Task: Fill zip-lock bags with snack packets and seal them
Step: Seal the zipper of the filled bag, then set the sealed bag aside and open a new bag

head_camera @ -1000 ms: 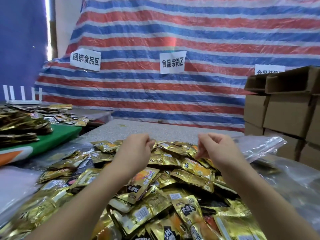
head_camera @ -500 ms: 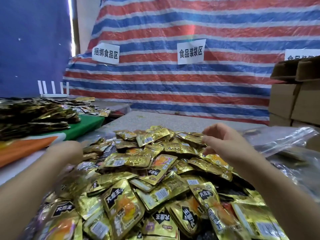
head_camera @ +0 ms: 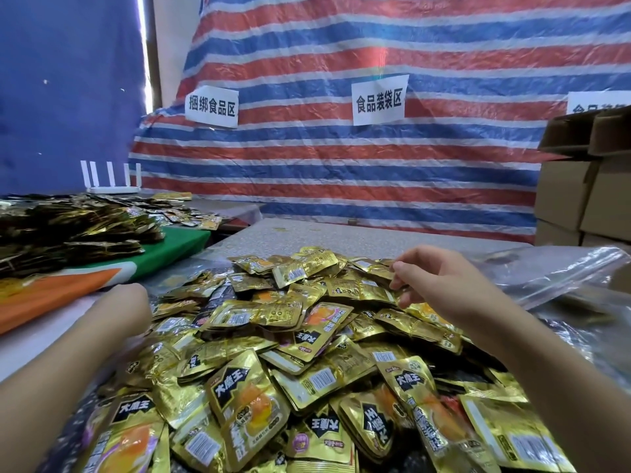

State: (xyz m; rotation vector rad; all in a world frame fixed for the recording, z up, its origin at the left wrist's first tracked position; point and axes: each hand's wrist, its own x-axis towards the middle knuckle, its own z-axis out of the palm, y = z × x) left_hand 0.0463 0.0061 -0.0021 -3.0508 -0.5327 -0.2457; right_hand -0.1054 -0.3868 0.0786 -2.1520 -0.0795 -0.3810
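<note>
Snack packets [head_camera: 293,353] are heaped in a broad pile on the grey speckled bench [head_camera: 341,233], filling the near and middle part of the view. Each packet is a small flat pouch of shiny gold foil, printed with a black label in white characters, an orange picture and a white barcode patch; they lie at all angles, overlapping one another, some face up and some face down. At the left edge of the pile the left hand [head_camera: 119,308] is seen from behind, its back and wrist turned toward the camera and its fingers hidden beyond it, so whether that grip is spread or curled cannot be told. Farther in, at the right of the pile, the right hand [head_camera: 440,285] is held just above the packets with the fingers curled downward and the thumb tucked under them; the fingertips are placed at a gold packet on the top of the heap, and whether it is actually pinched cannot be made out. Clear zip-lock bags [head_camera: 560,274] are spread to the right of that hand, crumpled and glossy. Beyond, cardboard boxes [head_camera: 580,192] are stacked at the far right, and a red, white and blue striped tarpaulin [head_camera: 341,165] is hung behind the bench.
</note>
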